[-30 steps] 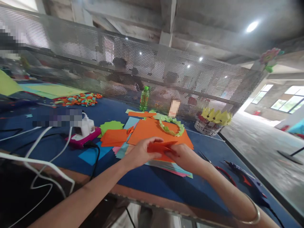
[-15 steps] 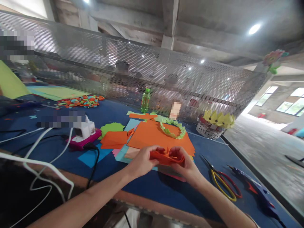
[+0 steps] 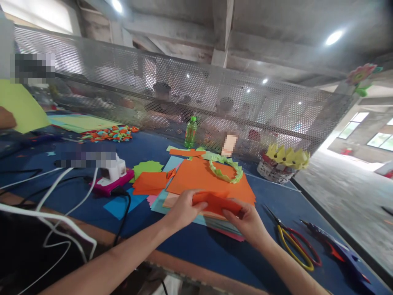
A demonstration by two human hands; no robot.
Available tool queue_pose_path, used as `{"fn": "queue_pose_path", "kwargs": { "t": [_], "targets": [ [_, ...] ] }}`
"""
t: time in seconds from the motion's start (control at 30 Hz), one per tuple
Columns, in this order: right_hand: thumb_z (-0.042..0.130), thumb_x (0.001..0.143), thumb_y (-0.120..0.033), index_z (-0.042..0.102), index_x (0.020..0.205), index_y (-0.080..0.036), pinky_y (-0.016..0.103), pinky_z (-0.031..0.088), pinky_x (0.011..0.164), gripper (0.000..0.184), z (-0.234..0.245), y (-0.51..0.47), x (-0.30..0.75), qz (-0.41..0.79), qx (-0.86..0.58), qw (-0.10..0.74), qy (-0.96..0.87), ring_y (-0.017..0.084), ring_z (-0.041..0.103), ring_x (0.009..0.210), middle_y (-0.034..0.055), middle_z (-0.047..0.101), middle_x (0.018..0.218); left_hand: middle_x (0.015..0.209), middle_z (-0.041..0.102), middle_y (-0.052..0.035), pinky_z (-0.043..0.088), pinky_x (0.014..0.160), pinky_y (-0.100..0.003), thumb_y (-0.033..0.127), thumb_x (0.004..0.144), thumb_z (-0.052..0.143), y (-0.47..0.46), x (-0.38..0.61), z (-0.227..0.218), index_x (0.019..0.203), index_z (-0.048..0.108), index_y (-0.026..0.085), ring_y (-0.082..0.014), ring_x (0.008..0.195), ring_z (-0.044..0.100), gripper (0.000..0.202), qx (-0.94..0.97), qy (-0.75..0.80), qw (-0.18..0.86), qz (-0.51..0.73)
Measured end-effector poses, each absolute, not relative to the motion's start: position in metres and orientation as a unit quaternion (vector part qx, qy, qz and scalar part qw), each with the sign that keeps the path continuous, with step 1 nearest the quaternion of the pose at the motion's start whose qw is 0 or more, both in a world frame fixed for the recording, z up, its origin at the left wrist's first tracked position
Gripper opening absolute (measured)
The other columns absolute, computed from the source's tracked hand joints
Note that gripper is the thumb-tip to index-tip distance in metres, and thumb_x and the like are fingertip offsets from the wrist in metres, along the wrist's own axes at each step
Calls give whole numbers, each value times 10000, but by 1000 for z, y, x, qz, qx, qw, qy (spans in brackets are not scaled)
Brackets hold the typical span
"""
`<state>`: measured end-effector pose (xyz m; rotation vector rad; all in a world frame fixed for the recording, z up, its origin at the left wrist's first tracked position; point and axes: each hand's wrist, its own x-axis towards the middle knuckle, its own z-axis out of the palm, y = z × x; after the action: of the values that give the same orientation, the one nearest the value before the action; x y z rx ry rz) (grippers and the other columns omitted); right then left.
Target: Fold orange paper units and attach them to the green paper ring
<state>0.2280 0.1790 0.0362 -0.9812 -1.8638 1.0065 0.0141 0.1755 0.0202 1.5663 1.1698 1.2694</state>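
Note:
Both my hands grip one small folded orange paper piece (image 3: 216, 202) just above a stack of coloured sheets (image 3: 196, 215). My left hand (image 3: 184, 209) pinches its left end with fingers curled. My right hand (image 3: 247, 219) pinches its right end from below. Behind the piece lies a large orange sheet (image 3: 202, 178) with a light green folded paper ring (image 3: 226, 169) on top. A smaller orange sheet (image 3: 149, 182) lies to the left.
Scissors with yellow and red handles (image 3: 294, 243) and a blue glue gun (image 3: 337, 250) lie right of my hands. A green bottle (image 3: 190, 132), a basket with yellow paper crown (image 3: 281, 164), a white and pink device (image 3: 112, 175) with cables, and a mesh screen (image 3: 184, 94) surround the blue table (image 3: 196, 246).
The orange piece went from an open, loose fold to a flatter strip pressed between both hands. My hands shifted slightly right and closer to me.

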Motion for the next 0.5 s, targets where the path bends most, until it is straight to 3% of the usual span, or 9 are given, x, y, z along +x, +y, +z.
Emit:
{"fn": "queue_pose_path", "kwargs": {
  "t": [0.1, 0.23, 0.37, 0.5],
  "targets": [
    [650, 860, -361, 753, 998, -195, 346, 562, 862, 240, 38, 180, 228, 387, -383, 391, -742, 252, 717, 940, 64, 783, 1010, 994, 782, -43, 521, 899, -314, 235, 773, 637, 175, 12, 23, 1028, 764, 199, -249, 999, 710, 286, 632, 444, 401, 492],
    [671, 841, -314, 770, 1011, -202, 339, 564, 844, 227, 39, 179, 229, 381, -389, 374, -751, 249, 725, 909, 45, 788, 957, 812, 774, -14, 518, 799, -301, 183, 700, 676, 175, 9, 23, 872, 788, 201, -247, 839, 713, 205, 638, 461, 399, 470],
    [662, 846, -317, 781, 987, -202, 341, 553, 850, 217, 39, 178, 227, 373, -396, 377, -750, 254, 717, 917, 44, 789, 973, 807, 776, -13, 516, 831, -298, 169, 681, 675, 174, 10, 21, 805, 780, 208, -247, 871, 709, 167, 628, 460, 410, 475],
    [647, 852, -333, 792, 922, -205, 355, 548, 839, 205, 37, 180, 228, 369, -402, 384, -745, 265, 708, 908, 39, 791, 922, 827, 782, -44, 551, 822, -335, 251, 660, 757, 175, 12, 22, 828, 765, 188, -273, 909, 713, 180, 593, 451, 445, 496]
  ]
}}
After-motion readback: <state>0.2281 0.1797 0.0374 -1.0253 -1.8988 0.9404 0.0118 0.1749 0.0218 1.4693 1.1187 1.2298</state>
